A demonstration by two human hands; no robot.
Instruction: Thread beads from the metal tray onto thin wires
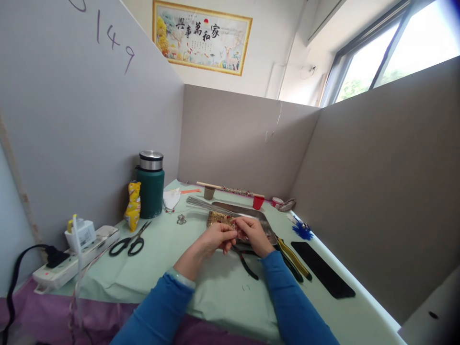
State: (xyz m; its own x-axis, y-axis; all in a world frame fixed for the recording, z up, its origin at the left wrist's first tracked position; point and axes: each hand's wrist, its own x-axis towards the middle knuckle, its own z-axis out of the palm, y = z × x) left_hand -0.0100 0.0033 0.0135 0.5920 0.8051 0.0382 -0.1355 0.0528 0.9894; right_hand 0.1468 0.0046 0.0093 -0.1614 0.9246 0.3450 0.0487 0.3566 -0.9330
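Note:
My left hand (220, 237) and my right hand (250, 233) meet over the front of a metal tray (264, 220), fingertips pinched close together. Whatever lies between the fingers is too small to make out. Just behind them, gold and red beads (219, 218) show at the tray's left side. A bundle of thin grey wires (204, 205) lies across the tray's far left edge. Below my right hand are dark-handled pliers (247, 266), partly hidden by it. Yellow-and-black-handled pliers (294, 258) rest beside my right wrist.
Black scissors (131, 241), a power strip (77, 258), a green flask (151, 187) and a yellow packet (133, 206) stand left. Behind are a brown cup (209, 192), a red cup (258, 202) and a beaded stick (233, 190). A black strip (321, 268) lies right. Partitions (247, 139) enclose the table.

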